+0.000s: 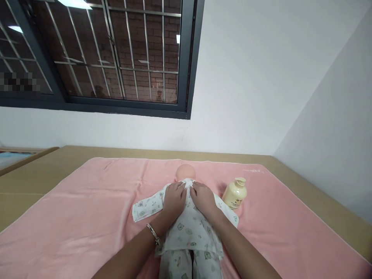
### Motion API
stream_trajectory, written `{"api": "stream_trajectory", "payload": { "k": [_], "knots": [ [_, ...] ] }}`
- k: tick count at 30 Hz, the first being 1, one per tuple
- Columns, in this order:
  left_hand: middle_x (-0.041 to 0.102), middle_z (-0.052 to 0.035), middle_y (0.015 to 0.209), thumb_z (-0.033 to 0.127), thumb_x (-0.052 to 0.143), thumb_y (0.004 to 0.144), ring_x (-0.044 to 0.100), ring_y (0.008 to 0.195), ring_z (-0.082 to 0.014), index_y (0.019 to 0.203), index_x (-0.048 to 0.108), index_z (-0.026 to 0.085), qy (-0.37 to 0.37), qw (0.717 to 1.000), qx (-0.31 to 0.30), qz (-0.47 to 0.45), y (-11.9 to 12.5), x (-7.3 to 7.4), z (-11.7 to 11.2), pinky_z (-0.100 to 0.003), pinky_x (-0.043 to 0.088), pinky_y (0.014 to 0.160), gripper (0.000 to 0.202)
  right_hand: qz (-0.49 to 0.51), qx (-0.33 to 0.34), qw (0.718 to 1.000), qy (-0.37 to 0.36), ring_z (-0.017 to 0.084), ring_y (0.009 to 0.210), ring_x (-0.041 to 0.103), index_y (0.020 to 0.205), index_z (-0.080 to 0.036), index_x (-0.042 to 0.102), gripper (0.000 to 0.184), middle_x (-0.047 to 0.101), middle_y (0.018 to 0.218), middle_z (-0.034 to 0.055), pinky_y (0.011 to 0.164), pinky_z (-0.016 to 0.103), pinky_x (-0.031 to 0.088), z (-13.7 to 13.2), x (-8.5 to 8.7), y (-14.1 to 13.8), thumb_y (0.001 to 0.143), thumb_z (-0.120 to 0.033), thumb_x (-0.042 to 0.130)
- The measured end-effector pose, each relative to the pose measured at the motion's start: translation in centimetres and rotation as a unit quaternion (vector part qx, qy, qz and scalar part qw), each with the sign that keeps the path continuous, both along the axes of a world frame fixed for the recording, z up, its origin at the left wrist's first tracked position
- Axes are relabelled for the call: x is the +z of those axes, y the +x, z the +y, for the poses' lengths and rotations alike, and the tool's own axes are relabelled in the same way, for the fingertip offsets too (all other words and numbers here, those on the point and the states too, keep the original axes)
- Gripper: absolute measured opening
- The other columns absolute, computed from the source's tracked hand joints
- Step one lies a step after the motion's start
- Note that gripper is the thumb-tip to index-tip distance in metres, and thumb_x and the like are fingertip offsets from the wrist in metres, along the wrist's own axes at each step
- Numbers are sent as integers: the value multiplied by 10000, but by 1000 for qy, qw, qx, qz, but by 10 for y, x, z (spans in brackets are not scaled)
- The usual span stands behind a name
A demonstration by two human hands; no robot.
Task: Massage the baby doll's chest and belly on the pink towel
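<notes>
A baby doll [186, 172] lies on its back on a pink sheet, its bald head pointing away from me. It wears a white long-sleeved shirt [188, 232] with small green prints, and matching trousers [207, 265]. Both hands are at the upper front of the shirt, just below the neck. My left hand [174, 198], with a silver bangle at the wrist, is closed on the cloth left of the middle. Close beside it, my right hand [204, 198] is closed on the cloth to the right. The fingertips and the cloth under them are partly hidden.
A pale yellow pump bottle [235, 193] stands right of the doll, close to its sleeve. The pink sheet [87, 217] covers a tan surface [35, 182] with a raised edge against the white wall [238, 97]. A dark-framed, barred window [139, 58] is above.
</notes>
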State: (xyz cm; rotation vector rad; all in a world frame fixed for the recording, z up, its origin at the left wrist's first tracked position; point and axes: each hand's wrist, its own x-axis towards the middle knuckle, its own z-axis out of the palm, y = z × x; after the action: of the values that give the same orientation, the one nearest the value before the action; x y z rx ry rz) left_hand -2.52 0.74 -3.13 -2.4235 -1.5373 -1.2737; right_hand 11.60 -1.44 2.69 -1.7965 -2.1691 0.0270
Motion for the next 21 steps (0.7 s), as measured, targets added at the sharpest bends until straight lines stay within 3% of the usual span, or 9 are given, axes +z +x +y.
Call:
{"api": "stream_trajectory", "payload": {
  "k": [8, 13, 21],
  "knots": [
    [716, -57, 1033, 272, 422, 936, 634, 982, -222, 972, 694, 222, 6, 992, 27, -123, -6, -8, -8, -413, 498, 918, 278, 16, -70, 996, -54, 205, 905, 649, 997, -256, 718, 351, 739, 985, 48, 744, 273, 405, -9, 14, 8, 952, -309, 374],
    [681, -94, 1120, 253, 394, 917, 604, 1064, -252, 1118, 643, 195, -26, 997, 39, -56, -5, -7, -2, -448, 475, 954, 326, 43, -35, 998, -5, 195, 1125, 581, 1192, -180, 649, 419, 655, 1237, 89, 978, 295, 351, -1, -2, 5, 963, -239, 304],
    [648, -116, 1190, 347, 413, 934, 568, 1140, -265, 1205, 576, 186, -27, 999, 31, -13, -5, -7, -1, -466, 413, 1028, 355, 60, -28, 997, -29, 240, 1369, 362, 1393, -142, 474, 527, 471, 1451, 123, 1139, 411, 179, 2, -20, 5, 976, -432, 336]
  ]
}}
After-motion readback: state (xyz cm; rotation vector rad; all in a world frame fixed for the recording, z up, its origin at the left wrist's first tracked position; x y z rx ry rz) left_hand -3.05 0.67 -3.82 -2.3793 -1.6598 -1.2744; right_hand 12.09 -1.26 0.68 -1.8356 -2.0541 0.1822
